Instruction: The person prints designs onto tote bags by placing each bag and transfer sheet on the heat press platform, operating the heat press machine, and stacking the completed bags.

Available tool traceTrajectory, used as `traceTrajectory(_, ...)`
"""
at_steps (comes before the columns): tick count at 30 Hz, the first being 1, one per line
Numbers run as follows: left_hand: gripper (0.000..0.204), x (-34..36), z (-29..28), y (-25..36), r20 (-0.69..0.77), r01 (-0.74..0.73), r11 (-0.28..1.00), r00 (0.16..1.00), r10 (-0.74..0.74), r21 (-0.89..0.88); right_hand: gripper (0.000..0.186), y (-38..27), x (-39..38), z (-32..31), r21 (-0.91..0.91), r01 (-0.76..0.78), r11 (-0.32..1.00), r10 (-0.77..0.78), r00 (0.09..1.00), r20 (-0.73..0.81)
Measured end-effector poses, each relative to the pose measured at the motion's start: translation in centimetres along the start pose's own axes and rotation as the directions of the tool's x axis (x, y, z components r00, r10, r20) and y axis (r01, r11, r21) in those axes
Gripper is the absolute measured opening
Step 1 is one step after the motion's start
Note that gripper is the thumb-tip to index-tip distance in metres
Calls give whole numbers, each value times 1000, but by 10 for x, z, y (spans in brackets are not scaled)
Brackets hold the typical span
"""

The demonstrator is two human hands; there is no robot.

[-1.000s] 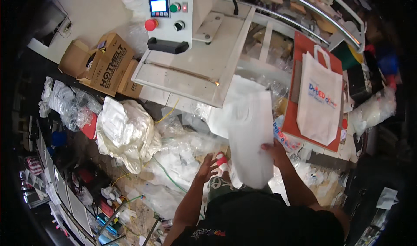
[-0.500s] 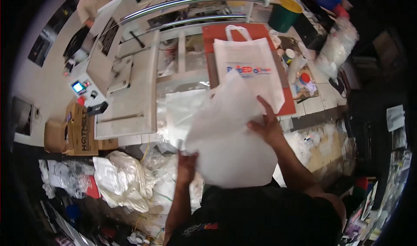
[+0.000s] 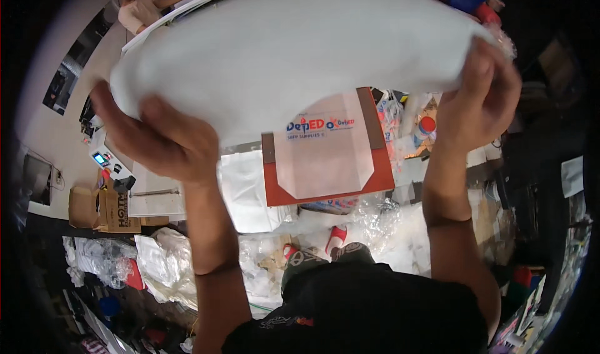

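Your left hand [image 3: 172, 138] pinched one end of a wide, white, cloth-like sheet [image 3: 294, 51], and your right hand [image 3: 478, 101] had the other, thumb against fingers! It hung aloft between them, bowed and blurred, hiding the top of a flat, pale bag [image 3: 325, 166] with red-and-blue print. Beneath that bag lay a rectangular red board [image 3: 272, 191]; far left stood an open brown cardboard box [image 3: 84, 207].

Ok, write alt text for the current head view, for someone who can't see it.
A person's right hand grips one end of a raised white sheet, with the left hand at its other end. Below, a partly hidden printed white bag lies on a red board; cardboard boxes stand left.
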State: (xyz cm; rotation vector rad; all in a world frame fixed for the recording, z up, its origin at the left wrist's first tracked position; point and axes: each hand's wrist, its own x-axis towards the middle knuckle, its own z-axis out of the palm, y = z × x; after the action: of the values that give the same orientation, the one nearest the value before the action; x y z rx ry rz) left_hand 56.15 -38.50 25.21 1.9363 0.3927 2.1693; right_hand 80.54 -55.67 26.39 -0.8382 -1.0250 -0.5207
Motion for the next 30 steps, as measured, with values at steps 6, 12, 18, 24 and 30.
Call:
traceTrajectory(6, 43, -269, -15, -166, 684, 85, 746, 341, -645, 661, 19, 200, -226, -58, -720, -251, 647, 732, 470, 494)
traceTrajectory(12, 48, -278, 6, -108, 520, 80, 556, 265, -812, 827, 17, 180, -272, -80, -755, -141, 641, 646, 630, 431)
traceTrajectory(18, 47, -284, 9, -117, 498, 65, 542, 316, -808, 838, 18, 190, -265, -74, -806, 58, 589, 602, 633, 486)
traceTrajectory(24, 54, -270, 24, -100, 619, -167, 611, 407, -672, 774, 21, 172, -246, -66, -891, 142, 431, 711, 555, 432)
traceTrajectory(30, 63, -309, 48, -85, 793, -121, 818, 358, -493, 563, 31, 227, -267, -12, -729, 199, 655, 545, 544, 638)
